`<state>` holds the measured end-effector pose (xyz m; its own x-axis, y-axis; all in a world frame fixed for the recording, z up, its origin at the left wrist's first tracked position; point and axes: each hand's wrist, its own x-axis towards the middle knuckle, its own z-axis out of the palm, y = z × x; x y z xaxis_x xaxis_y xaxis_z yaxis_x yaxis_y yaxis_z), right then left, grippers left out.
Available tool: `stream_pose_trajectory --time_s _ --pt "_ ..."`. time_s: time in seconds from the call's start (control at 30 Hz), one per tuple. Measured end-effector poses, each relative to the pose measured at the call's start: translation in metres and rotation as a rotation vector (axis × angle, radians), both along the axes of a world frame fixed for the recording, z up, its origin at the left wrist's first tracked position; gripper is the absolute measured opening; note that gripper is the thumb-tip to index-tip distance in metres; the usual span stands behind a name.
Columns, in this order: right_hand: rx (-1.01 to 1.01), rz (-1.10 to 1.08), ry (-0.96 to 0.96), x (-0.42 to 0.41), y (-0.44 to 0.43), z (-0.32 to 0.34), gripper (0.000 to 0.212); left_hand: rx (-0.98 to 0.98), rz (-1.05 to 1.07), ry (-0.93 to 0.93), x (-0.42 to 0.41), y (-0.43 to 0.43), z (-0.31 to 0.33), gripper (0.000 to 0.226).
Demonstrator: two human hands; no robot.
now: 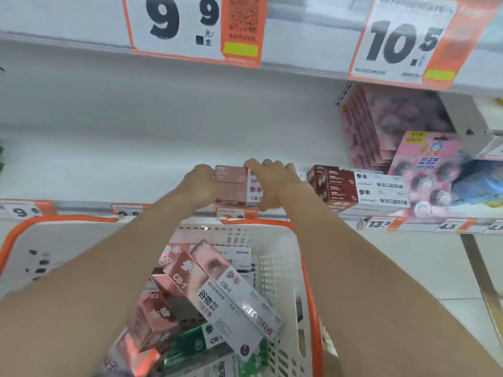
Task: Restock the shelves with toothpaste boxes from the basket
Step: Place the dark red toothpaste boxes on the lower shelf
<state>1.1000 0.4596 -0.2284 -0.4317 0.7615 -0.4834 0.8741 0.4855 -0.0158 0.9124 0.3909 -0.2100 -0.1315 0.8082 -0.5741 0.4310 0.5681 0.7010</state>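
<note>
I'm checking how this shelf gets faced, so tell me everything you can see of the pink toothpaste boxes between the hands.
The pink toothpaste boxes are at least two long cartons stacked flat, glossy rose-pink cardboard on the left part, white with red characters and "CB-1" on the right. They lie lengthwise near the front edge of the white shelf. The left hand grips their left end; the right hand curls over the top and right part, hiding that end.

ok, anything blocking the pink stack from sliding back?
Nothing visible. Left hand and right hand hold the pink stack at the front edge; only white shelf behind it. Dark red boxes sit apart, rightward.
</note>
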Motion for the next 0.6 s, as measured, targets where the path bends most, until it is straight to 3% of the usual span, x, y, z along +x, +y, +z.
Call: stream_pose_trajectory --time_s 0.13,0.23,0.33,0.5,0.6 --pt "-0.031 -0.026 -0.136 0.009 -0.002 0.001 0.102 -0.062 -0.058 0.039 0.009 0.002 -0.009 0.025" --pt "-0.036 -0.039 -0.115 0.01 -0.006 0.002 0.104 -0.022 -0.124 0.124 0.017 -0.002 -0.009 0.021" --pt "-0.032 -0.07 -0.062 0.008 -0.015 0.008 0.097 0.088 -0.295 0.322 0.02 -0.013 0.001 0.023" --pt "0.031 -0.178 0.338 -0.014 -0.049 0.044 0.041 0.503 -0.309 0.508 0.013 -0.064 0.019 0.03" --pt "0.156 -0.241 0.624 -0.032 -0.097 0.07 0.028 0.757 -0.276 0.558 -0.001 -0.111 0.032 0.025"
